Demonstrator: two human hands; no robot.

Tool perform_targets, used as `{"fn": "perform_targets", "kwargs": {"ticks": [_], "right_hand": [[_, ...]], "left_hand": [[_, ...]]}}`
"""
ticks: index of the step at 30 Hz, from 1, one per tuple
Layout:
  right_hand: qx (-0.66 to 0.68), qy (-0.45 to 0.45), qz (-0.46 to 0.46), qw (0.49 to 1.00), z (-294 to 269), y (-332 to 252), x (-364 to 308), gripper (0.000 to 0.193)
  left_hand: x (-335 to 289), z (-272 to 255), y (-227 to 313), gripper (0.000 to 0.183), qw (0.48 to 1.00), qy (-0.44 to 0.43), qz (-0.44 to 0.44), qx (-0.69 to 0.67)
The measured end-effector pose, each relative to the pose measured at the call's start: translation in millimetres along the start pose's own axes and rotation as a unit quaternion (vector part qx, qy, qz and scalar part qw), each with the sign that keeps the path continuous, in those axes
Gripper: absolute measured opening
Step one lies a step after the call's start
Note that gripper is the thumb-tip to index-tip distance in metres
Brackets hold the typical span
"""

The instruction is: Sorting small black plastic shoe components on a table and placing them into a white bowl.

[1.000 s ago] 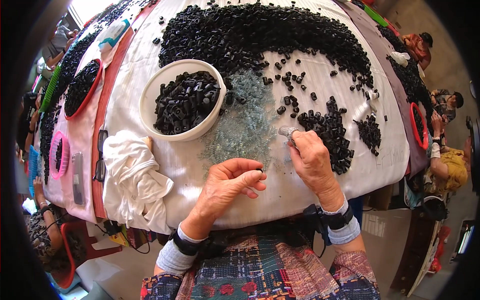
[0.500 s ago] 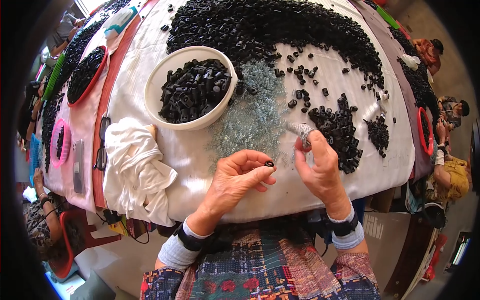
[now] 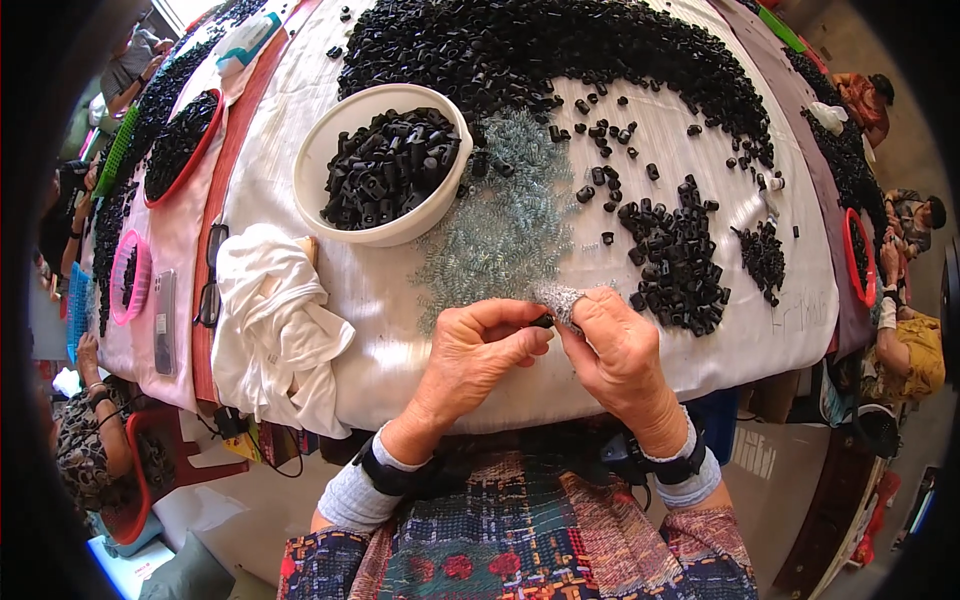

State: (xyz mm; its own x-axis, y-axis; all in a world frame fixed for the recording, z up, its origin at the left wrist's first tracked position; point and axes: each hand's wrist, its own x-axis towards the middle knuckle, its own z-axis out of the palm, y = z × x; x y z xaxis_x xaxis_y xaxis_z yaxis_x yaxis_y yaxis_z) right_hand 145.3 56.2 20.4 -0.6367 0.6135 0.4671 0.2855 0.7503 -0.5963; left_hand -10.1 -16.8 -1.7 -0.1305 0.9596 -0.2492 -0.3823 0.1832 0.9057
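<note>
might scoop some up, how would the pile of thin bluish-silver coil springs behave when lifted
The pile of thin bluish-silver coil springs would probably lift in snagged clumps, since coils lie jumbled together. It seems light for its size, as the wire looks fine. Loose springs might drop, given strays along its edges.

Bright; blown-out patch [image 3: 183,10] top L. White table [image 3: 375,300] well lit w/ soft shadows; floor [image 3: 752,455] glare lower R. Fisheye bends edges, rim black, far sides soft.
</note>
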Motion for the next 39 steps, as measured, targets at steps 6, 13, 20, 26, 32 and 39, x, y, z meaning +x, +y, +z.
{"fn": "perform_targets", "kwargs": {"ticks": [6, 13, 20, 26, 32, 39], "right_hand": [[-0.001, -0.015, -0.013, 1.0, -4, -8, -2, 0.029], [0.058, 0.052, 0.044, 0.996, 2, -9, -6, 0.03], [0.023, 0.071, -0.039, 0.996, -4, -2, -7, 0.032], [-0.064, 0.128, 0.165, 0.976, -19, 20, 6, 0.023], [-0.22, 0.102, 0.047, 0.969, -17, 60, 22, 0.017], [-0.246, 0.048, 0.05, 0.967, -5, 71, 24, 0.027]], "left_hand": [[-1, 0, 0, 0.019, 1.0, -0.006, 0.0, 0.025], [-1, 2, 8, 0.02, 1.0, -0.024, -0.013, -0.011], [3, 5, 11, 0.018, 0.997, -0.053, -0.014, -0.062], [6, -1, 5, 0.017, 0.996, -0.048, -0.029, -0.072], [8, -6, 3, 0.02, 0.994, -0.079, -0.031, -0.074], [7, -8, 4, 0.02, 0.991, -0.088, -0.035, -0.091]]}}
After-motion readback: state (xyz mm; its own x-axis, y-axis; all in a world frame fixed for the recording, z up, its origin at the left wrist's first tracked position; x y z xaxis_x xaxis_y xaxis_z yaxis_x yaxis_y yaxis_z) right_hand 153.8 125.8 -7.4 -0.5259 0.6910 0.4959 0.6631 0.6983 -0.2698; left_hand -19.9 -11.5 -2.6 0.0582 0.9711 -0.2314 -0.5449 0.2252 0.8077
